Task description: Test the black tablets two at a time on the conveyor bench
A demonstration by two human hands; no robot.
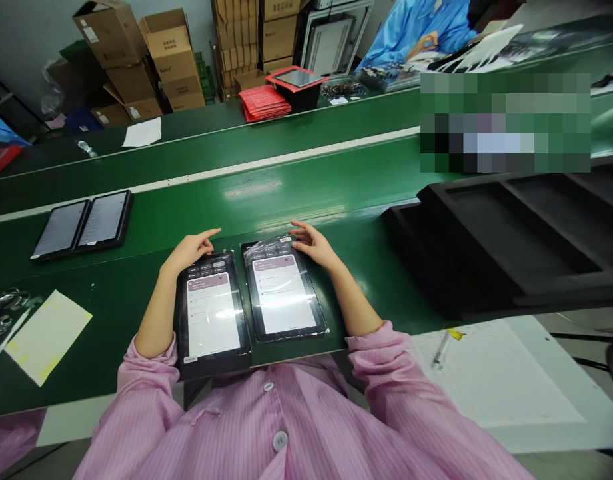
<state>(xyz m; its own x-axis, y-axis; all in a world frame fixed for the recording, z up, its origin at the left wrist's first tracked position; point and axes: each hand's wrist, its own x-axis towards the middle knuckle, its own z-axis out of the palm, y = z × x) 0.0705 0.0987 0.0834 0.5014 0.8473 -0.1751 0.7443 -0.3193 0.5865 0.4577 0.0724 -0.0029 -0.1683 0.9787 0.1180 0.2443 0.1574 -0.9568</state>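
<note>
Two black tablets with lit screens lie side by side on the green bench in front of me. My left hand [192, 252] rests at the top edge of the left tablet [214, 313], its index finger stretched out past the edge. At the top right corner of the right tablet [281, 293] is my right hand [311, 243], fingers spread and touching or hovering just over it; I cannot tell which. Both screens show a white panel with a mauve bar, and clear film glints on them. Neither hand grasps anything.
Two more tablets [81, 227] lie at the left. Near them are a yellow-edged paper [50, 337] and scissors [6, 303]. Black foam trays [516, 247] stand at the right, above a paper sheet [496, 373]. Across the bench are red sleeves [264, 103] and a person in blue [411, 33].
</note>
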